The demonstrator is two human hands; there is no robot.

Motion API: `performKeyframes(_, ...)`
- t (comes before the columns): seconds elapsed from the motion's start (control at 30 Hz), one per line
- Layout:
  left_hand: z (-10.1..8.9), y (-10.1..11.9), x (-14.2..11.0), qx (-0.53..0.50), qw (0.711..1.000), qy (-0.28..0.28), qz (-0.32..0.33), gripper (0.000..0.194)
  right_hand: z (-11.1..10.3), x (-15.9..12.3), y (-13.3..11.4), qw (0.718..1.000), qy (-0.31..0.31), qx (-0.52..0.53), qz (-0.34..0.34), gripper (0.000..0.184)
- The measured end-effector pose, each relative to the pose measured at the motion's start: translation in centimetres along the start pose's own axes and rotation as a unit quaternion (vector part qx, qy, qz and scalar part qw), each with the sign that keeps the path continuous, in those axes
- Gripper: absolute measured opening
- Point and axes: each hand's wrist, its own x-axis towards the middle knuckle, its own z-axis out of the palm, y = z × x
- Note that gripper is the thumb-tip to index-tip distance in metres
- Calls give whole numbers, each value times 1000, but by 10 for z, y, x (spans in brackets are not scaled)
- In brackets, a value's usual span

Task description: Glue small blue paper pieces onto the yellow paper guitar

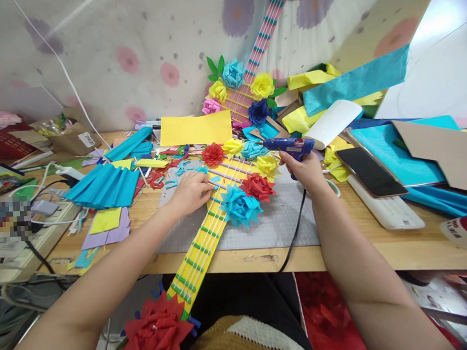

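Note:
My right hand (pixel 305 169) grips a dark blue hot glue gun (pixel 288 146), its nozzle pointing left over the flowers. A yellow paper guitar (pixel 200 246) lies across the grey cutting mat (pixel 170 242), its neck reaching down over the table edge. Paper flowers ring the guitar's body, among them a large blue flower (pixel 240 204) and a red flower (pixel 258 187). At the body's left edge, my left hand (pixel 193 189) has its fingers curled together; what they pinch is hidden. A small blue paper piece (pixel 202 170) shows just beyond its knuckles. A red flower (pixel 155 330) sits at the neck's end.
A pink paper guitar (pixel 257 52) leans on the back wall. Yellow card (pixel 196 128) and pleated blue paper (pixel 106 185) lie to the left and behind. A phone (pixel 370 171) rests at right, near a cup (pixel 466 232). The glue gun's black cord (pixel 294 239) hangs over the front edge.

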Motion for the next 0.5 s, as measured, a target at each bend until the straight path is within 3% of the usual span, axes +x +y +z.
performKeyframes(0.3,5,-1,-1,-9,997,50,-56,15,1,1,2,1000,1,-6,0,34)
performKeyframes(0.5,2,-3,0,-45,996,36,-68,16,1,1,2,1000,-2,-4,-4,35)
